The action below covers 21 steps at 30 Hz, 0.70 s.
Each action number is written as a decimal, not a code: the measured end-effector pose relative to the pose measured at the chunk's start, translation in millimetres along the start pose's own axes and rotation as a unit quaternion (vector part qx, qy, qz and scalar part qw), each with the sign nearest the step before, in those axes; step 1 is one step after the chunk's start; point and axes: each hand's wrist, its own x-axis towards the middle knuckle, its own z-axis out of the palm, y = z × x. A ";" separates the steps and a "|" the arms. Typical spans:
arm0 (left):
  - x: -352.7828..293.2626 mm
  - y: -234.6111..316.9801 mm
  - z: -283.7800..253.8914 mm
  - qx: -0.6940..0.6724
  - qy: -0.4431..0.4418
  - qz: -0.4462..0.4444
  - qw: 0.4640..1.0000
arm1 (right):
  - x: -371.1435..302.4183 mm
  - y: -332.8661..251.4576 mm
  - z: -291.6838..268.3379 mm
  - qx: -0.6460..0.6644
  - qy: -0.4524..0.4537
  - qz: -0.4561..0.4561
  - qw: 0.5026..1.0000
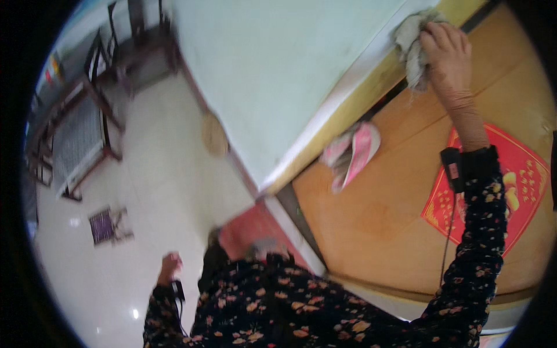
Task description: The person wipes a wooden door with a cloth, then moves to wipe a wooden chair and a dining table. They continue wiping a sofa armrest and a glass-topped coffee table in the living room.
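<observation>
Taking the middle of the view as the clock's centre, your right hand is reaching out between one and two o'clock and is holding the grey cloth. Its fingers are bending over the cloth with little gap between them, and a loose end is hanging down toward the wooden top. The thumb is hiding, so you are not showing how tightly you are pinching.

The cloth is lying against the yellow band at the foot of the wall. You seem to be in the middle of a wiping step along that band.

Your left hand is hanging between seven and eight o'clock, well apart from the top. Blur is covering its fingers, so I cannot tell how far they are opening or whether they are gripping anything.

The next move, as I judge it, is calling for steady pressure through the right fingers, with the cloth following the band's slant between one and four o'clock. The pink item is sitting near that line, between two and three o'clock, so it is asking for care. At three o'clock your forearm is passing over the red sheet, where the cord is dangling and could snag.
</observation>
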 end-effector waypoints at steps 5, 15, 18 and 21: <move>-73.1 74.0 77.9 -0.178 0.115 -0.314 0.925 | -16.5 -62.9 19.7 0.066 -0.063 -0.096 0.991; -176.5 59.1 105.9 -0.222 0.120 -0.431 0.866 | -95.6 -240.6 41.2 0.321 -0.143 -0.183 0.918; -184.1 65.9 101.8 -0.226 0.129 -0.440 0.860 | -130.4 -279.8 67.0 0.352 -0.246 -0.188 0.883; -185.4 71.1 83.2 -0.224 0.144 -0.439 0.858 | -148.6 -314.5 87.8 0.363 -0.282 -0.188 0.868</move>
